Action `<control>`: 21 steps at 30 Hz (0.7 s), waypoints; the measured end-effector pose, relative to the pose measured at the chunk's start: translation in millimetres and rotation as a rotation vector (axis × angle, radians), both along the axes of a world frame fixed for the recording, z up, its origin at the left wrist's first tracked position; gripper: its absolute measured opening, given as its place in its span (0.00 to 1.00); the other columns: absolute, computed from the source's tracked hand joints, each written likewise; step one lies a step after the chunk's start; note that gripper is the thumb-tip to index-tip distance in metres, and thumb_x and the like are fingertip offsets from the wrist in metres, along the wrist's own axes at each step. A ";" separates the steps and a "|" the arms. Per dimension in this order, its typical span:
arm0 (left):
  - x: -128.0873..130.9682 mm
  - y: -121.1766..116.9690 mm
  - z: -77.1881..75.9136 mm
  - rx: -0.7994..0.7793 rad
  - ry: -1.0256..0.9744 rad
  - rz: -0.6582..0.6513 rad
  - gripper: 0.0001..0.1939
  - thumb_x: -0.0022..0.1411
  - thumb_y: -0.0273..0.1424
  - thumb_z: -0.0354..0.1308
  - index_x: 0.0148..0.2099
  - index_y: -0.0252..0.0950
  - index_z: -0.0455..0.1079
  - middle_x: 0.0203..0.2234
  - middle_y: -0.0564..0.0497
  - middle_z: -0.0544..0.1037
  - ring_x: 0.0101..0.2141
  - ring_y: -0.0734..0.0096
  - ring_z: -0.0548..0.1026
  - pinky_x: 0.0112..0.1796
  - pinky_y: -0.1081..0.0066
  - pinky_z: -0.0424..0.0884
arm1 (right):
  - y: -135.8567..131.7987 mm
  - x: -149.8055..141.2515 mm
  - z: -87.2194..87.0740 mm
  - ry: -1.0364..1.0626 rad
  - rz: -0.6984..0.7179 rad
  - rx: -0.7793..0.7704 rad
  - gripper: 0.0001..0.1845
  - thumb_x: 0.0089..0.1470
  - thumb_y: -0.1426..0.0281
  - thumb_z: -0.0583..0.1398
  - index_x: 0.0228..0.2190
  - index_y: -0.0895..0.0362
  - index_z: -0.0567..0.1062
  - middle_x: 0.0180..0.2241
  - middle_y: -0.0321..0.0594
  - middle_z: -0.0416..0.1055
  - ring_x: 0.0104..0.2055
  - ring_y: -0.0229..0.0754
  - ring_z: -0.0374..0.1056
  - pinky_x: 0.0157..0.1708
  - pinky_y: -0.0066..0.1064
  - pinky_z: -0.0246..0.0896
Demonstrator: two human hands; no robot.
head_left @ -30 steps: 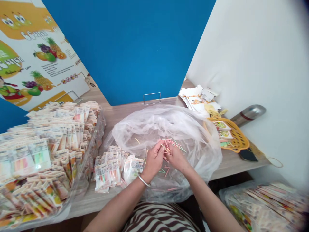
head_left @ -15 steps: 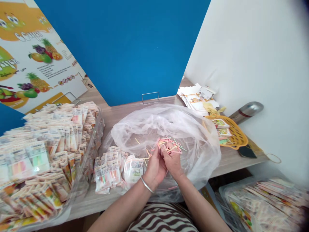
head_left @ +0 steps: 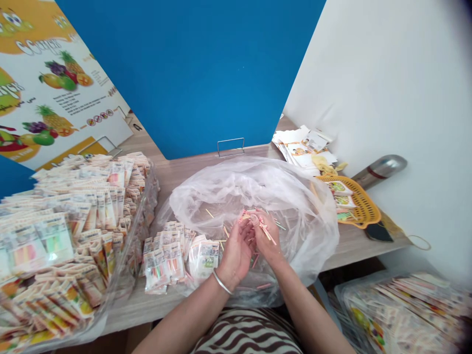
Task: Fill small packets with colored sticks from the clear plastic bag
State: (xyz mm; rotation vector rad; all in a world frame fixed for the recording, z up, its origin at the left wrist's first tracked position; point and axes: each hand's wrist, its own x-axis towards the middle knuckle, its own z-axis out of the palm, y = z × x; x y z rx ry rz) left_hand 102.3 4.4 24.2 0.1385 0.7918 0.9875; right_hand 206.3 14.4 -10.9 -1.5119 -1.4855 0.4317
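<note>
Head view: the left hand curls, its grip hidden; the right hand pinches sticks over the bag. Sticks poke out unevenly, so a loose grip could drop some.

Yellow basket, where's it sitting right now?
Head view, right side: the yellow basket is on the table, beside the clear plastic bag's right edge and in front of the steel flask.

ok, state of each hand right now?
Left hand: loosely curled, fingertips by thin pink and yellow sticks; whether it grips any can't be told.
Right hand: closed, holding some of those sticks.
</note>
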 end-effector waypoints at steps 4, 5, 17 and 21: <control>-5.1 -4.5 0.6 0.028 0.177 -0.062 0.20 0.67 0.46 0.57 0.55 0.42 0.73 0.54 0.48 0.75 0.44 0.70 0.74 0.37 0.74 0.72 | -1.6 14.2 14.5 -0.466 -0.079 -0.124 0.13 0.65 0.70 0.52 0.37 0.55 0.77 0.36 0.46 0.78 0.41 0.49 0.71 0.54 0.45 0.54; -6.0 -5.5 1.7 0.045 0.212 -0.092 0.22 0.66 0.47 0.59 0.57 0.43 0.72 0.56 0.49 0.73 0.46 0.68 0.74 0.35 0.74 0.72 | -1.9 17.9 17.2 -0.591 -0.117 -0.145 0.11 0.63 0.72 0.54 0.36 0.56 0.77 0.34 0.47 0.77 0.40 0.50 0.70 0.55 0.47 0.52; -4.0 -5.0 -2.8 0.335 0.523 -0.257 0.23 0.52 0.43 0.71 0.45 0.37 0.70 0.28 0.53 0.77 0.25 0.72 0.73 0.26 0.73 0.68 | -7.0 15.3 26.8 -0.886 -0.146 -0.117 0.12 0.60 0.77 0.55 0.37 0.57 0.79 0.45 0.54 0.77 0.63 0.64 0.58 0.64 0.70 0.21; -10.6 2.0 -4.6 0.422 0.594 -0.347 0.21 0.52 0.41 0.69 0.43 0.35 0.71 0.21 0.56 0.75 0.20 0.75 0.70 0.25 0.73 0.68 | -10.9 10.2 26.3 -0.930 -0.121 -0.074 0.12 0.61 0.76 0.55 0.40 0.57 0.79 0.46 0.54 0.77 0.64 0.64 0.57 0.64 0.70 0.20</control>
